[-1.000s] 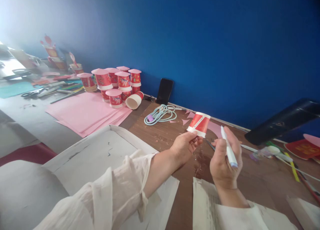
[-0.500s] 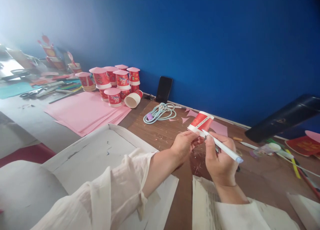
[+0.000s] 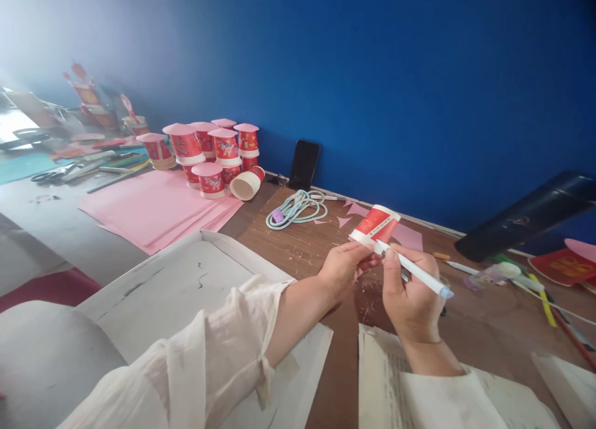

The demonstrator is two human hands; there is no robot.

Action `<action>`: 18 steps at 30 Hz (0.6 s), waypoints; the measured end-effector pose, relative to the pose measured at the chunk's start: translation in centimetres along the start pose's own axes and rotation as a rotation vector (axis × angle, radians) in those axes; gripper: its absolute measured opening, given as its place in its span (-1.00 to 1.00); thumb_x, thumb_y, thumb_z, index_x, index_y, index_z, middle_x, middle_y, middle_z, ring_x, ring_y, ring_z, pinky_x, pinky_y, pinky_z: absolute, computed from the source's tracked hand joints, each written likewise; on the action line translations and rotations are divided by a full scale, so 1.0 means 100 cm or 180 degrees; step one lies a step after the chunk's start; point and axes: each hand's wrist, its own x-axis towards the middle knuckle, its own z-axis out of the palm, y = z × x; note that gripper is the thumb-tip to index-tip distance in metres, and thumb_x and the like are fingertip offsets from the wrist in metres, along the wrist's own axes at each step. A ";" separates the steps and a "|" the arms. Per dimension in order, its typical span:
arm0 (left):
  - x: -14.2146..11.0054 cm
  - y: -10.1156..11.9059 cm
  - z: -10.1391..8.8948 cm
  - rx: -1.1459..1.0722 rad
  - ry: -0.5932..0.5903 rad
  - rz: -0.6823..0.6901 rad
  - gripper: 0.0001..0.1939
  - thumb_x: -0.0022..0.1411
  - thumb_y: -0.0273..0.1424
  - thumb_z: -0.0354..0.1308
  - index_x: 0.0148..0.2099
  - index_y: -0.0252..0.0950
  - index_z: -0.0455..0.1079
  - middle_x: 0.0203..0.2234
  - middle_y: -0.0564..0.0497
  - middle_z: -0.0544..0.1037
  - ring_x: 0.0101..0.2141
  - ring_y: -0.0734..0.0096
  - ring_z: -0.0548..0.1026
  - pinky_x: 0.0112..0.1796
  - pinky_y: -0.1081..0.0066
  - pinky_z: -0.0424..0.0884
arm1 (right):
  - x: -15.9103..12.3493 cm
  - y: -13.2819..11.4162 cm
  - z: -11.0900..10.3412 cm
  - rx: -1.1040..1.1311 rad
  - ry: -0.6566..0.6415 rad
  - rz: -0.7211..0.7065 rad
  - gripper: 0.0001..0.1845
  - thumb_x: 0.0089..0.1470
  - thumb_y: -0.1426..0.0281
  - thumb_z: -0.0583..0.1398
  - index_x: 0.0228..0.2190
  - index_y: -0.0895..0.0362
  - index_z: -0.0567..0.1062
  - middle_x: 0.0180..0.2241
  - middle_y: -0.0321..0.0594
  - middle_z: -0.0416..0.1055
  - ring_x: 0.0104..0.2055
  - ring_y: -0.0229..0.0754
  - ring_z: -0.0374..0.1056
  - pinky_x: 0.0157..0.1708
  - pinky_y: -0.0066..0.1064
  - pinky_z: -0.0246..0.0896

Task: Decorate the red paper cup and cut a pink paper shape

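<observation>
We note the main change first: a second ago the white marker (image 3: 421, 274) stood clear of the red-and-white cup (image 3: 379, 221), and now its tip is brought up to the cup's lower white band, at right of center in the frame. From half a second ago to now, hands and cup hold nearly the same pose; over the full second the cup has leaned further toward the right of the frame. We read this as the marker being placed for work on the band, though whether the tip presses the surface, or has left any line, we cannot tell. Left hand (image 3: 344, 270): thumb and fingers pinched closed on the cup's lower edge, cup raised off the brown table (image 3: 302, 255). Right hand (image 3: 412, 295): fingers curled in a writing grip around the marker, its pale blue end pointing to lower right. Behind the cup, a pink paper scrap (image 3: 410, 236) lies on the table. Left of center we log a coiled cord (image 3: 302, 199) below a leaning phone (image 3: 305, 164); further left, cups with pink tops (image 3: 186, 142) and one cup on its side (image 3: 246, 184) by pink sheets (image 3: 139, 202). None of these appears disturbed.
</observation>
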 end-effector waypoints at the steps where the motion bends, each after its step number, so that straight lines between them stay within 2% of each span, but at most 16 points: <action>1: 0.000 0.000 0.000 0.0007 0.0003 0.0002 -0.92 0.05 -0.46 0.34 -0.41 -0.40 0.54 -0.48 -0.04 0.55 -0.42 0.49 0.47 -0.17 0.43 0.39 | 0.000 0.000 0.000 0.0000 -0.0003 -0.0007 -0.85 0.19 0.35 0.20 -0.23 0.17 0.50 -0.29 -0.08 0.55 -0.26 -0.13 0.50 -0.28 -0.34 0.41; 13: 0.002 -0.003 -0.002 0.0084 -0.0108 0.0071 -0.89 0.03 -0.41 0.34 -0.40 -0.38 0.55 -0.46 -0.03 0.55 -0.40 0.49 0.47 -0.15 0.42 0.40 | 0.001 -0.002 0.001 -0.0134 0.0029 0.0023 -0.85 0.18 0.35 0.20 -0.24 0.17 0.50 -0.29 -0.09 0.55 -0.27 -0.12 0.51 -0.30 -0.35 0.38; 18: 0.005 -0.004 -0.007 0.0334 -0.0170 0.0151 -0.86 0.03 -0.39 0.34 -0.37 -0.38 0.56 -0.45 -0.04 0.56 -0.36 0.43 0.49 -0.06 0.34 0.39 | 0.001 0.000 0.000 -0.0131 -0.0073 0.0046 -0.83 0.19 0.33 0.19 -0.24 0.18 0.51 -0.28 -0.08 0.56 -0.27 -0.13 0.51 -0.29 -0.36 0.39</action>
